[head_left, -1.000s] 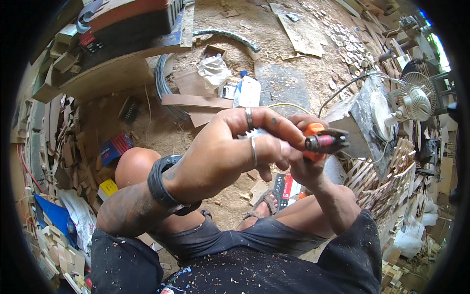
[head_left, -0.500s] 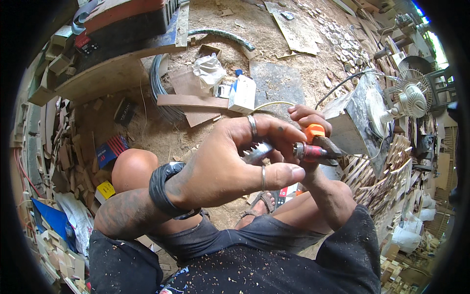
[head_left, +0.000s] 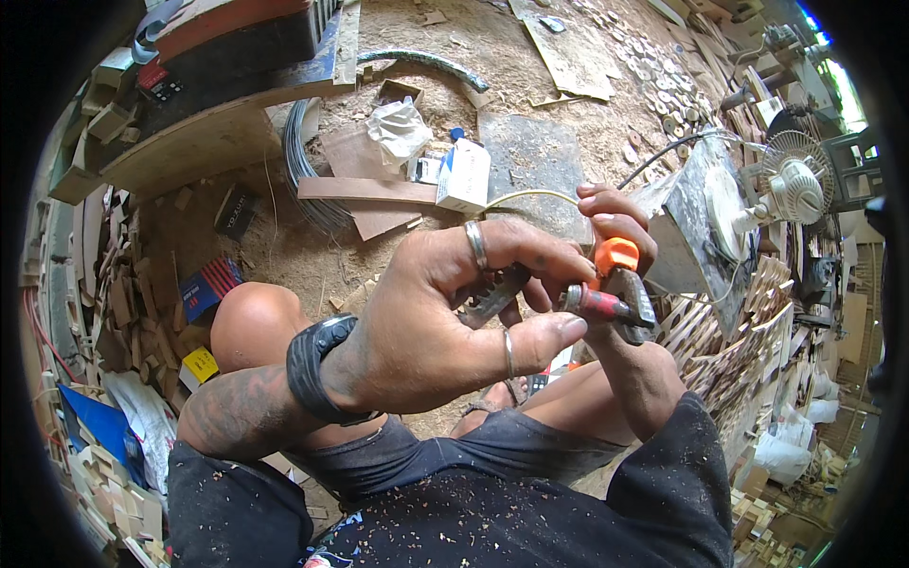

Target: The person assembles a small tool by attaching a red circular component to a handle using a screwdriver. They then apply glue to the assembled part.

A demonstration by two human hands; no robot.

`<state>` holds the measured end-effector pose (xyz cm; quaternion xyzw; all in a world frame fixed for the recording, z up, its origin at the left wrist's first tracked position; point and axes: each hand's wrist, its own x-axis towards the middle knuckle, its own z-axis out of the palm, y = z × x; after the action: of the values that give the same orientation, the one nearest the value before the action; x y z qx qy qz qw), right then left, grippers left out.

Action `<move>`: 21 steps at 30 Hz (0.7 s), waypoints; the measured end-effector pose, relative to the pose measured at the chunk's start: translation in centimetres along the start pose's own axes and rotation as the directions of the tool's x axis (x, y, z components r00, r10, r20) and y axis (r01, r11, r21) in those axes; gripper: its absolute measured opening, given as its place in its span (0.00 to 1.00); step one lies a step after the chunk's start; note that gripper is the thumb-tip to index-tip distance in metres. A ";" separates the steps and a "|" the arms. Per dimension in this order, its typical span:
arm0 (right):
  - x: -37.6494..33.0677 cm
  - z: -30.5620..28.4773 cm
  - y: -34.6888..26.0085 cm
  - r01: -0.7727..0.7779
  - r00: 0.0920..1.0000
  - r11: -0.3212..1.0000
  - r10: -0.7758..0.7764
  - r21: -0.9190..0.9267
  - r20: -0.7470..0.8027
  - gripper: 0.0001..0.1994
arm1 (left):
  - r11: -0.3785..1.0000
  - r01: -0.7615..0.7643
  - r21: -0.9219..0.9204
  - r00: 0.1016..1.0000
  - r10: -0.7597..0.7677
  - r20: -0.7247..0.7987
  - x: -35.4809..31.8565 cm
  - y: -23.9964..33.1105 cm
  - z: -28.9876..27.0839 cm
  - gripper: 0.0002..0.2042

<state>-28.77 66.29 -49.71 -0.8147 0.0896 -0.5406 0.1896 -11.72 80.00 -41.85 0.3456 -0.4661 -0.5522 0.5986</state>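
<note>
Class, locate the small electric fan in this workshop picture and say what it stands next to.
In the head view, the white fan stands at the far right, beside the grey slab, beyond the right hand that grips the orange-handled pliers.

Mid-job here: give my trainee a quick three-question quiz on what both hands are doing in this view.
1. True or false: the left hand wears rings and has a dark band on its wrist.
2. Which hand grips the orange-handled pliers? A) left B) right C) neither
3. Fill in: the pale thin wire arcs up from the hands towards the small white ____ on the ground.

Key
1. True; two rings show on the fingers.
2. B; the right hand wraps the orange handle, while the left hand pinches a small grey metal piece beside the pliers.
3. Box.
</note>
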 end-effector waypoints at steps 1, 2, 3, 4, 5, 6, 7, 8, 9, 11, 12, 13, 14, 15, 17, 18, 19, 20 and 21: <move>0.0 0.1 0.0 -0.010 1.000 1.000 0.010 0.018 -0.007 0.21 | 1.000 0.013 0.006 1.000 -0.013 -0.019 -0.1 0.0 0.0 0.17; 0.1 0.2 -0.1 -0.020 1.000 0.999 0.020 0.036 -0.014 0.22 | 0.999 -0.023 0.039 0.999 0.024 -0.022 -0.1 0.0 -0.1 0.17; 0.1 0.2 -0.2 -0.027 1.000 0.999 0.027 0.020 0.012 0.22 | 0.996 -0.058 0.071 0.998 0.060 -0.023 -0.1 0.0 -0.1 0.17; 0.2 0.1 -0.3 -0.034 0.999 0.999 0.034 0.002 0.038 0.23 | 0.990 -0.093 0.104 0.995 0.096 -0.022 0.0 -0.1 -0.1 0.17; 0.3 0.0 -0.5 -0.031 0.998 1.000 0.031 -0.005 0.050 0.23 | 0.992 -0.098 0.076 0.994 0.101 -0.032 0.0 -0.3 -0.1 0.17; 0.3 0.1 -0.6 -0.049 0.997 0.999 0.050 -0.010 0.056 0.24 | 0.993 -0.104 0.050 0.993 0.106 -0.041 0.1 -0.5 -0.1 0.17; 0.4 0.2 -0.7 -0.059 0.997 0.998 0.059 -0.006 0.049 0.24 | 0.993 -0.116 0.017 0.992 0.117 -0.043 0.1 -0.6 0.0 0.17; 0.4 0.3 -0.9 -0.047 0.998 0.999 0.047 0.008 0.034 0.25 | 0.989 -0.143 0.048 0.988 0.145 -0.041 0.2 -0.8 -0.1 0.17; 0.4 -0.1 -1.4 -0.112 0.992 0.993 0.109 0.035 0.070 0.24 | 0.982 -0.178 0.067 0.983 0.180 -0.023 0.3 -0.9 -0.2 0.17; 0.5 -0.3 -1.9 -0.147 0.984 0.989 0.144 0.026 0.106 0.24 | 0.981 -0.170 0.089 0.985 0.172 -0.013 0.5 -0.9 -0.3 0.18; 0.6 -0.4 -1.8 -0.135 0.981 0.991 0.135 -0.012 0.140 0.24 | 0.978 -0.180 0.102 0.983 0.183 -0.027 0.6 -0.9 -0.2 0.17; 0.7 -0.4 -1.9 -0.168 0.977 0.985 0.162 0.034 0.139 0.24 | 0.989 -0.135 0.058 0.989 0.138 -0.060 0.6 -0.8 0.0 0.17; 0.7 -0.2 -2.0 -0.198 0.972 0.977 0.185 0.081 0.142 0.24 | 0.995 -0.100 -0.026 0.991 0.097 -0.087 0.7 -0.7 0.2 0.16; 0.7 -0.1 -2.1 -0.222 0.964 0.973 0.210 0.059 0.164 0.24 | 0.996 -0.083 0.019 0.989 0.084 -0.119 0.8 -0.4 0.2 0.16; 0.7 0.0 -2.2 -0.239 0.961 0.966 0.221 0.097 0.167 0.24 | 0.999 -0.031 0.030 0.982 0.037 -0.188 1.0 0.0 0.4 0.15; 0.7 0.0 -2.1 -0.255 0.955 0.963 0.236 0.090 0.177 0.23 | 0.998 -0.023 0.060 0.979 0.035 -0.202 1.2 0.2 0.4 0.15; 0.5 -0.2 -2.1 -0.272 0.948 0.959 0.254 0.073 0.190 0.23 | 0.996 -0.010 0.089 0.976 0.029 -0.218 1.3 0.3 0.4 0.14; 0.4 -0.4 -2.1 -0.314 0.932 0.948 0.296 0.056 0.211 0.23 | 0.993 0.007 0.116 0.972 0.021 -0.235 1.4 0.3 0.2 0.14; 0.3 -0.6 -2.1 -0.301 0.936 0.953 0.291 0.021 0.198 0.23 | 0.997 0.002 0.081 0.976 0.015 -0.217 1.4 0.3 0.0 0.13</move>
<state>-29.35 67.96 -48.44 -0.8353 0.1786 -0.4266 0.2975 -11.66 78.62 -41.33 0.4262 -0.4208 -0.4899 0.6334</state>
